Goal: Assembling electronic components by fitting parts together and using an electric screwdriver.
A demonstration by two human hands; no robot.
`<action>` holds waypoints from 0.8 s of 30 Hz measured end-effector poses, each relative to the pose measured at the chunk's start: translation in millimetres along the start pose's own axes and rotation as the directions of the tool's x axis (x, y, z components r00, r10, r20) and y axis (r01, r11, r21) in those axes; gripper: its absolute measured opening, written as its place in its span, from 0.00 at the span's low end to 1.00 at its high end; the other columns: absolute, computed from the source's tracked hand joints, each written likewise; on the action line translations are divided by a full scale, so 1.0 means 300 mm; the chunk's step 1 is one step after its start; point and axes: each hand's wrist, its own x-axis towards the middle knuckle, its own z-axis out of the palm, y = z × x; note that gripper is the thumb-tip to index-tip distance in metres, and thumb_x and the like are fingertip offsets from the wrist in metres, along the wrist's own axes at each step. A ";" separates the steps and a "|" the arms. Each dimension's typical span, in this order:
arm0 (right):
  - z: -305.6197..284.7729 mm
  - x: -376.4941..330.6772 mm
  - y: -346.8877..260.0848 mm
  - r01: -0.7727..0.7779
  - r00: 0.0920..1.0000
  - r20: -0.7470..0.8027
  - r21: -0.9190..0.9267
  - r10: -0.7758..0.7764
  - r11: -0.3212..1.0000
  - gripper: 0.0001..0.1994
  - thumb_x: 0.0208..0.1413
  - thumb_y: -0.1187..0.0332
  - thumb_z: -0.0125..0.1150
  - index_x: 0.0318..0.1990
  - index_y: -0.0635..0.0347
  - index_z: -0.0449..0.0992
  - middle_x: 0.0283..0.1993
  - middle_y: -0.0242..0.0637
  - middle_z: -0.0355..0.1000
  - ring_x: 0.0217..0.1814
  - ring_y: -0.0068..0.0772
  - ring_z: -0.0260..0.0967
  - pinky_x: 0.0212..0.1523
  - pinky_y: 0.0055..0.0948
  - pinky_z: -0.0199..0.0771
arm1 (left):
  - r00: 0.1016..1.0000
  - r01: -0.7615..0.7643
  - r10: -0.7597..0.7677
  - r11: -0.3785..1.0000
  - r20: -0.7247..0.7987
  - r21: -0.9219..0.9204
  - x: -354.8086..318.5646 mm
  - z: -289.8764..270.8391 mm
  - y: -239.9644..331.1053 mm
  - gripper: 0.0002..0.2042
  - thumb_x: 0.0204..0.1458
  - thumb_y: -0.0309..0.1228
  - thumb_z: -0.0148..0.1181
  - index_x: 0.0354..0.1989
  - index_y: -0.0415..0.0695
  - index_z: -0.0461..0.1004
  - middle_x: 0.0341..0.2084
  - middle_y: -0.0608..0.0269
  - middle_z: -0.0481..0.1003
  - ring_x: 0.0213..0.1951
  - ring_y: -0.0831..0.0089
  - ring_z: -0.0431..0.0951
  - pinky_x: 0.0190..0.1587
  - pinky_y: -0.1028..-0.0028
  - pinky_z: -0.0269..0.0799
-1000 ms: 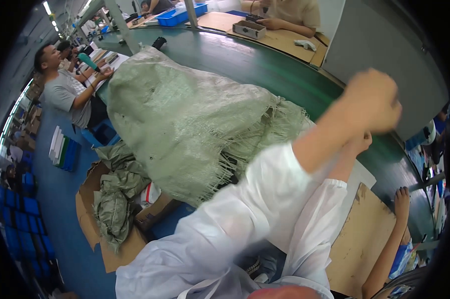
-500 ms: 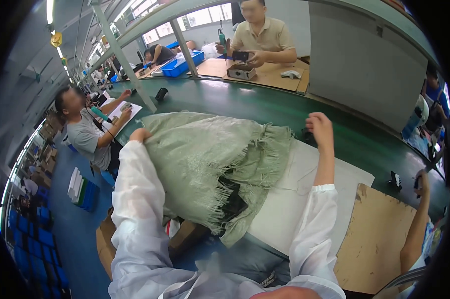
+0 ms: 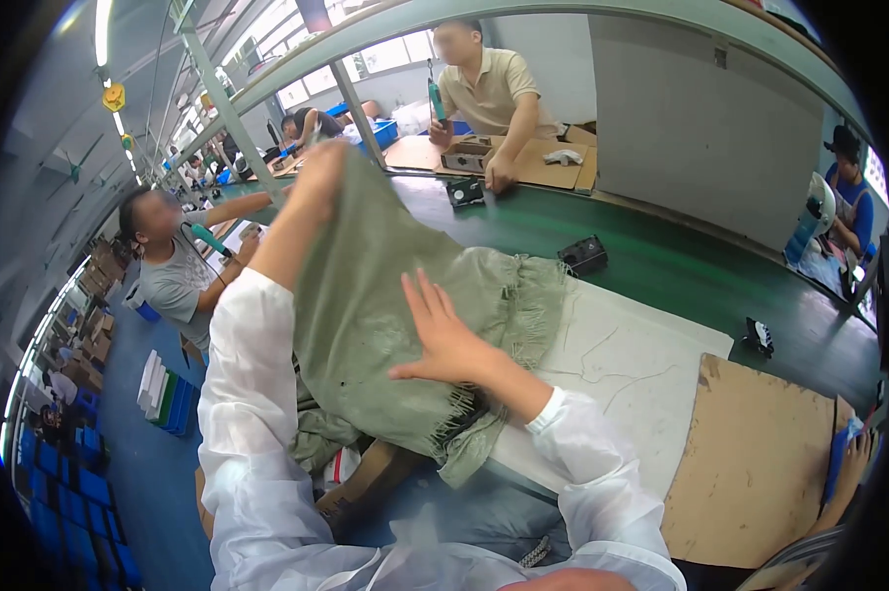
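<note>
A pale green woven sack (image 3: 385, 335), frayed along its open end, drapes over the white board (image 3: 632, 355) in front of me. My left hand (image 3: 321, 182) is raised at the far left, closed on a bunched edge of the sack, which hangs in folds below it. Over the middle of the sack is my right hand (image 3: 444, 340), fingers spread and holding nothing; whether the palm touches the cloth I cannot tell. A dark object, too hidden to name, shows a little beneath the fringe. On the green belt beyond lies a black boxy part (image 3: 584, 254).
Across the belt (image 3: 523, 222), a co-worker holds a green power screwdriver (image 3: 436, 101) and reaches to another black part (image 3: 464, 192). A second worker sits at left. Brown cardboard (image 3: 750, 443) lies right of the board; an open carton (image 3: 366, 488) stands below the sack.
My left hand has lifted the sack's edge upward. My right hand has come left from above the belt to the sack. The co-worker opposite now has an arm stretched to a black part.
</note>
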 end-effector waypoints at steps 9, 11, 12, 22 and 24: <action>0.179 0.110 0.296 0.115 0.935 -0.317 0.695 0.158 0.710 0.28 0.45 0.66 0.67 0.57 0.62 0.71 0.53 0.52 0.73 0.50 0.48 0.71 0.51 0.42 0.72 | 0.573 -0.752 0.453 0.623 0.683 0.217 -0.596 0.220 0.097 0.16 0.51 0.32 0.60 0.46 0.39 0.72 0.43 0.48 0.75 0.42 0.55 0.75 0.45 0.63 0.71; 0.158 0.096 0.341 0.024 0.956 -0.153 0.891 0.250 0.454 0.20 0.46 0.70 0.63 0.49 0.63 0.78 0.43 0.48 0.80 0.38 0.44 0.75 0.43 0.38 0.74 | 0.507 -0.822 0.453 0.510 0.734 0.253 -0.625 0.163 0.080 0.26 0.48 0.36 0.64 0.56 0.41 0.68 0.55 0.48 0.69 0.53 0.55 0.71 0.56 0.61 0.65; 0.126 0.096 0.334 0.030 0.953 -0.163 0.889 0.254 0.457 0.20 0.46 0.70 0.63 0.49 0.63 0.78 0.43 0.48 0.80 0.38 0.44 0.75 0.43 0.38 0.74 | 0.583 -0.782 0.466 0.545 0.666 0.303 -0.636 0.124 0.064 0.31 0.46 0.38 0.66 0.59 0.42 0.66 0.58 0.49 0.66 0.57 0.54 0.67 0.59 0.59 0.61; -0.135 0.070 0.085 -0.015 0.916 -0.333 0.532 0.225 0.846 0.09 0.51 0.73 0.60 0.37 0.70 0.78 0.31 0.40 0.80 0.32 0.34 0.74 0.37 0.32 0.73 | 0.907 -0.387 0.385 0.601 0.171 0.700 -0.441 -0.079 -0.432 0.47 0.37 0.43 0.74 0.68 0.42 0.58 0.67 0.48 0.58 0.66 0.50 0.59 0.65 0.54 0.54; -0.136 0.062 0.045 -0.003 0.964 -0.220 0.548 0.147 0.837 0.13 0.49 0.71 0.61 0.42 0.68 0.77 0.39 0.46 0.79 0.36 0.39 0.73 0.41 0.35 0.72 | 0.890 -0.433 0.273 0.755 0.364 0.493 -0.352 -0.033 -0.529 0.44 0.38 0.41 0.73 0.67 0.41 0.60 0.65 0.48 0.62 0.65 0.51 0.63 0.65 0.58 0.56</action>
